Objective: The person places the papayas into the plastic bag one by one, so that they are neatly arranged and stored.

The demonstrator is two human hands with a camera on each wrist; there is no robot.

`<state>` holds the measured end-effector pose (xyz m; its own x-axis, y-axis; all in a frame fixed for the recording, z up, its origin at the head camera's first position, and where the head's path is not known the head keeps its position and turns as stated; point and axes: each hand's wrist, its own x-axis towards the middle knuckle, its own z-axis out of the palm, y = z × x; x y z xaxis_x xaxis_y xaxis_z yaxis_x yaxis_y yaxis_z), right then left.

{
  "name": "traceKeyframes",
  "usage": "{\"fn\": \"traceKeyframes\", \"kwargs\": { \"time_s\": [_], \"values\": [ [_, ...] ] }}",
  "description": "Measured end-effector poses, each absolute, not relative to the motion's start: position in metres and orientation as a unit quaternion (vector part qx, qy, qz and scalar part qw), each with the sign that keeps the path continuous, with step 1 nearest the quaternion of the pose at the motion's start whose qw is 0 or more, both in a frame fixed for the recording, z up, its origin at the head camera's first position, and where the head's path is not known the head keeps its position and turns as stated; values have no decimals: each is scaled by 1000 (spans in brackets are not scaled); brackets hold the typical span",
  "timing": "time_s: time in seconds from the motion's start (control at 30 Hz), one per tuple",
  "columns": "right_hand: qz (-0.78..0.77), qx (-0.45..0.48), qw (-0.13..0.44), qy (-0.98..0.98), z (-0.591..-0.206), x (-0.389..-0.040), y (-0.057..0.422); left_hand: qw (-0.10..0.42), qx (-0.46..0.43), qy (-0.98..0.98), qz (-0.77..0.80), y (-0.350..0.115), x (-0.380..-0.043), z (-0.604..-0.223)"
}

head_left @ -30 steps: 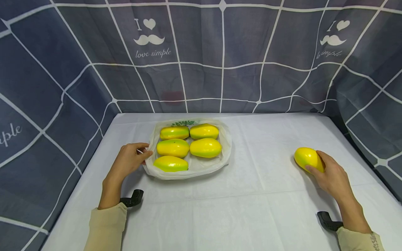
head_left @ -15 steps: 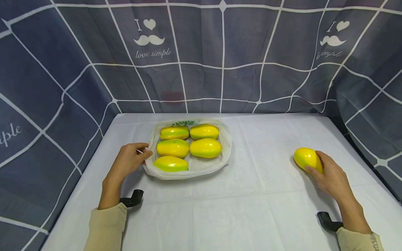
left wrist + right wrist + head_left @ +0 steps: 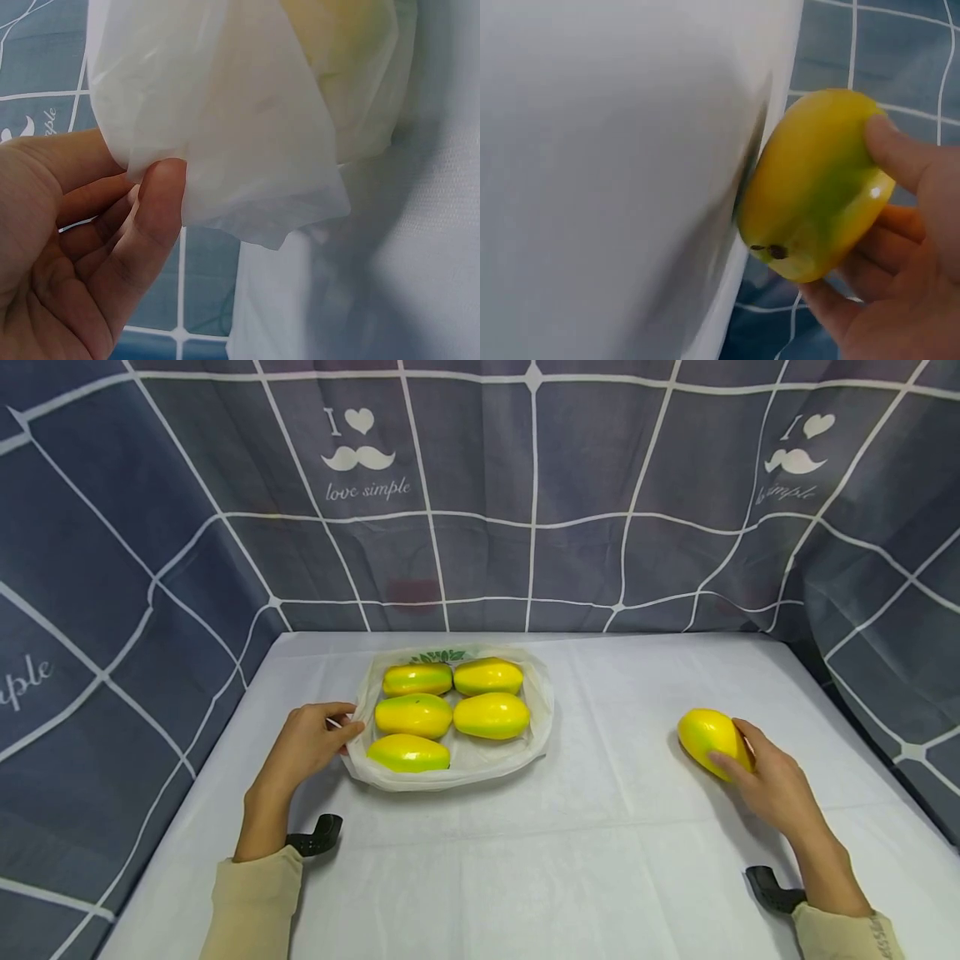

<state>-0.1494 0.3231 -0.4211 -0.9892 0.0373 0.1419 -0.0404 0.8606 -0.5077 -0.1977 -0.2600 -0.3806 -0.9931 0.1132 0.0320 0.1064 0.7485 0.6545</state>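
Observation:
My right hand (image 3: 772,777) grips a glossy yellow papaya (image 3: 708,739) with green patches, thumb on one side and fingers on the other. The right wrist view shows this papaya (image 3: 814,187) close over the white cloth, its dark stem end turned to the camera. At the left, my left hand (image 3: 307,743) pinches the edge of a white plastic bag (image 3: 480,770). In the left wrist view, thumb and fingers hold the thin bag (image 3: 240,150) by a fold. Several papayas (image 3: 491,716) lie in two columns in the bag's wide mouth.
A white cloth (image 3: 525,877) covers the table. Dark grey fabric (image 3: 577,460) with white grid lines hangs behind and at both sides. A black wrist mount (image 3: 318,835) sits on the left forearm and another black mount (image 3: 772,889) on the right.
My right hand has shifted a little to the left with the papaya in its grip, mostly in the last half second. The left hand and the bag stay in place.

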Motion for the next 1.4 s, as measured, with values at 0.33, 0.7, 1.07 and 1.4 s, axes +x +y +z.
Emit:
{"fn": "traceKeyframes", "kwargs": {
  "time_s": [0.33, 0.7, 1.07, 1.4],
  "values": [
    [279, 80, 121, -949, -410, -158, 289, 1, 59, 934, 352, -261, -197, -382],
    [278, 186, 175, -926, -391, -161, 239, 0, 59, 933, 355, -261, -198, -381],
    [273, 296, 200, -893, -378, -173, 172, 1, 54, 935, 351, -262, -197, -381],
    [255, 346, 186, -884, -369, -179, 129, 4, 52, 934, 354, -261, -198, -381]
  ]
}}
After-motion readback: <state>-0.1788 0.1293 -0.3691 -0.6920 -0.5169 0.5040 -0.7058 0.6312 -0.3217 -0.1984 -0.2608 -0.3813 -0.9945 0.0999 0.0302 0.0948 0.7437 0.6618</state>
